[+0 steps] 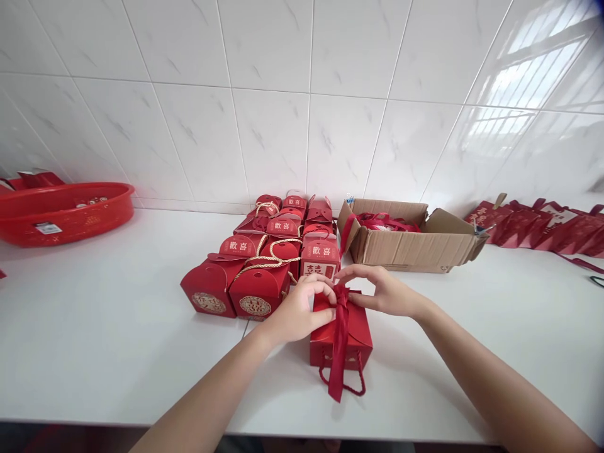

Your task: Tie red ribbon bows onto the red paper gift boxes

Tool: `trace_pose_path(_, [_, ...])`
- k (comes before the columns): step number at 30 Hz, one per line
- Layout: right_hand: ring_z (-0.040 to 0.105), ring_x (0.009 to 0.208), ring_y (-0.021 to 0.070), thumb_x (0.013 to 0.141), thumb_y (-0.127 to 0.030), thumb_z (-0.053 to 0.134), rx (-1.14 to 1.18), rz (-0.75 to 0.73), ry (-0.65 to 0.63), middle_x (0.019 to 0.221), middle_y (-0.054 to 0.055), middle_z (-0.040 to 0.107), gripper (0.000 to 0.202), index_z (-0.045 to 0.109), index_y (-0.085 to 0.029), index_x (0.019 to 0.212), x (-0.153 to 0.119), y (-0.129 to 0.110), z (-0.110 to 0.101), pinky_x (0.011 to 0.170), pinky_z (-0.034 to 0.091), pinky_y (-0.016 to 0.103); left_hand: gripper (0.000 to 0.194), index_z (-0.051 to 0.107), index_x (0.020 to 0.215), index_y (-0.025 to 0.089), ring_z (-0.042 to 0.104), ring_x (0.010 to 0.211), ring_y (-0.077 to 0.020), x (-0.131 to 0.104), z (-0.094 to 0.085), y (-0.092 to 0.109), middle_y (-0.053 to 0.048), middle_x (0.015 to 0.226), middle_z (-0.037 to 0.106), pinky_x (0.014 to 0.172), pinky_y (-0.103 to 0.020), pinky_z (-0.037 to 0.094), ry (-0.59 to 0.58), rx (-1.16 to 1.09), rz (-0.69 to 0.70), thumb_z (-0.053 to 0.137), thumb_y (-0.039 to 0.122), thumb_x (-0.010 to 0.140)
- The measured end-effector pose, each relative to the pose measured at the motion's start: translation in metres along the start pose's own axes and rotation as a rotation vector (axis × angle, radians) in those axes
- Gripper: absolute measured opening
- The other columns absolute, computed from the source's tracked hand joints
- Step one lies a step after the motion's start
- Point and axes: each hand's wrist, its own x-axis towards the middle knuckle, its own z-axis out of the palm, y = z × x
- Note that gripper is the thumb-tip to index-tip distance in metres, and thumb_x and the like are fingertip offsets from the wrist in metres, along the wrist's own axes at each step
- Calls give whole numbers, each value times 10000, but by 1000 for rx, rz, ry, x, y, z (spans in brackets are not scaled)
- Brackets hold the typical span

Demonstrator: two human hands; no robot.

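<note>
A small red gift box (pixel 359 327) stands on the white table in front of me, with a red cord handle hanging at its near side. Over its top runs a dark red ribbon (pixel 340 352), gathered at the top, with one tail falling down the front past the box's lower edge. My left hand (pixel 304 308) pinches the ribbon's gathered part from the left. From the right, my right hand (pixel 377 289) curls its fingers onto the same gathered part. The fingertips partly hide how the ribbon is looped there.
Several red gift boxes (pixel 255 283) with gold cords stand in rows behind my left hand. An open cardboard box (pixel 401 248) holds red ribbons behind my right hand. A red plastic basin (pixel 89 217) sits far left; red bags (pixel 542 226) line the wall at right.
</note>
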Motion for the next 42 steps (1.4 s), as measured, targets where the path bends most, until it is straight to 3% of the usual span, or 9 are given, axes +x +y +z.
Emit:
trace_pose_path(6, [620,715,171,797,-136,555,-418,-50,19,730,-13,662,135,635,-243,782,-3,-26,-14,812,474,364,61,579,769,210,456,1251,-271,-2,-7,3,-80,1264,515,1070,-450,338,-28,6,-35,612,176,731])
trace_pose_path(10, [581,590,156,787,-185,627,-435,-87,-179,581,-29,618,191,644,-267,615,-18,-47,-26,695,462,312,61,568,747,203,447,1260,-280,-2,-9,3,-78,1276,521,1053,-447,359,-58,-12,-8,600,155,729])
trace_pose_path(14, [593,619,144,823,-270,613,-295,-11,-392,722,-11,688,126,712,-265,745,-20,-54,-35,594,450,269,61,584,794,215,433,1271,-273,-2,-10,1,-70,1302,509,1080,-454,327,-118,-2,7,602,188,743])
trace_pose_path(19, [574,723,149,900,-455,471,-72,165,-202,856,38,662,333,661,-193,980,6,-36,-33,648,455,275,94,566,830,226,349,1334,-259,-2,-10,2,-61,1333,474,1111,-422,286,-162,6,-4,583,183,747])
trace_pose_path(22, [538,706,141,860,-521,513,70,229,-279,838,38,628,395,647,-170,982,15,-24,-25,623,440,267,82,536,789,218,347,1334,-268,-1,-9,2,-62,1339,468,1103,-420,297,-153,-20,-39,591,188,736])
trace_pose_path(24, [523,705,137,815,-524,581,121,253,-326,829,30,614,391,649,-166,956,16,-21,-20,623,428,263,91,511,747,212,349,1331,-277,0,-9,3,-61,1338,479,1098,-429,302,-142,-41,-43,593,182,725])
trace_pose_path(28, [495,667,132,763,-532,636,162,282,-273,765,14,589,391,648,-162,889,14,-22,-13,592,393,259,74,508,720,206,350,1335,-279,2,-6,6,-60,1332,498,1095,-428,303,-143,-59,-31,562,156,720])
trace_pose_path(33, [471,634,118,788,-487,622,174,287,-235,740,9,571,332,626,-164,867,13,-16,-6,555,367,246,91,570,825,212,303,1365,-248,2,-1,6,-81,1345,468,1128,-416,244,-125,-51,-73,575,194,736])
trace_pose_path(42, [506,645,107,786,-404,654,363,302,-278,734,4,581,256,586,-158,809,12,-8,-9,583,423,240,45,491,739,212,298,1337,-250,4,-3,3,-51,1279,506,1109,-431,225,-139,-142,-83,500,180,709])
